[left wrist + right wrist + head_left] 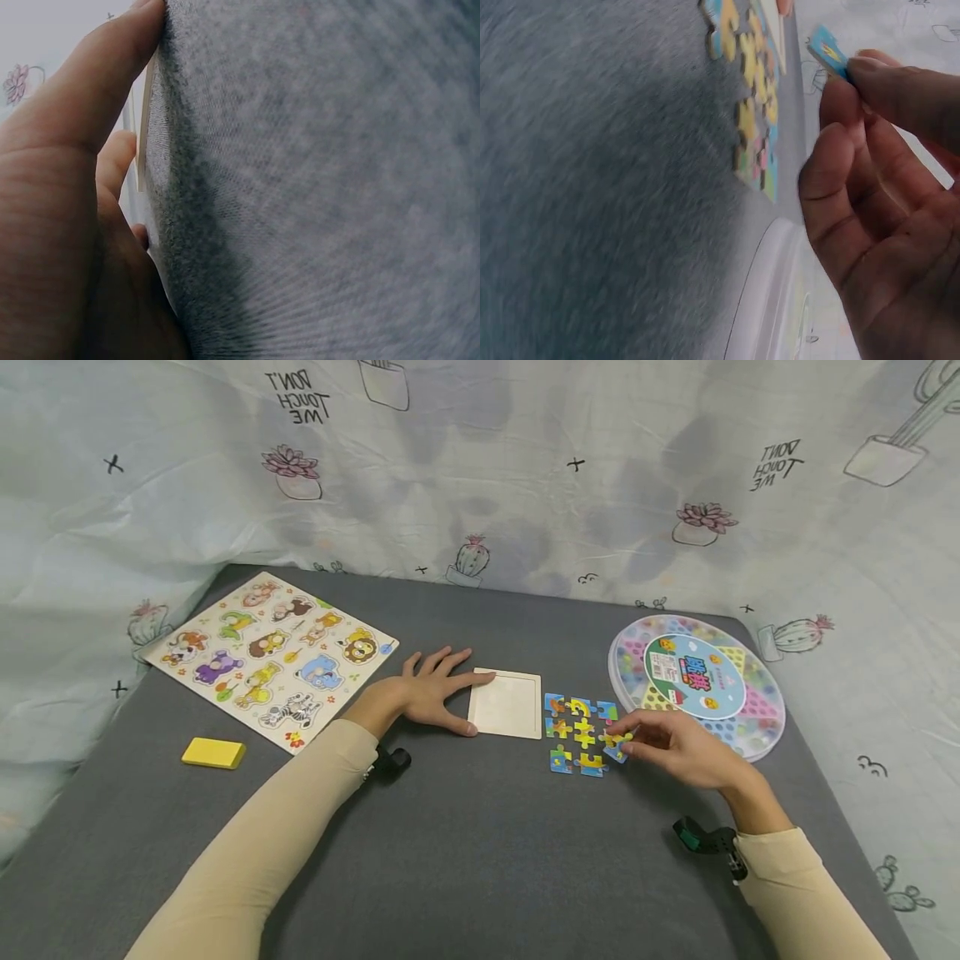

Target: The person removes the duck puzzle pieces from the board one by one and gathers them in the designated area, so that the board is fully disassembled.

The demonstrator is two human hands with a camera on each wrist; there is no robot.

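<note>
A shallow light-wood puzzle tray [506, 703] lies flat in the middle of the table. My left hand [429, 690] rests at its left side with fingers spread, the index fingertip on the upper left rim and the thumb at the lower left corner. Right of the tray, several jigsaw pieces [583, 732] in yellow, blue and green are laid out in loose rows. Between thumb and fingertips my right hand [678, 747] pinches a blue-and-yellow jigsaw piece [829, 51], raised above the table in the right wrist view. It overlaps the right side of the rows in the head view.
At the left lies an animal peg-puzzle board [273, 656], with a yellow block [213, 753] in front of it. A round board with coloured dots [761, 693] sits behind my right hand. A printed curtain [480, 468] hangs along the table's back edge.
</note>
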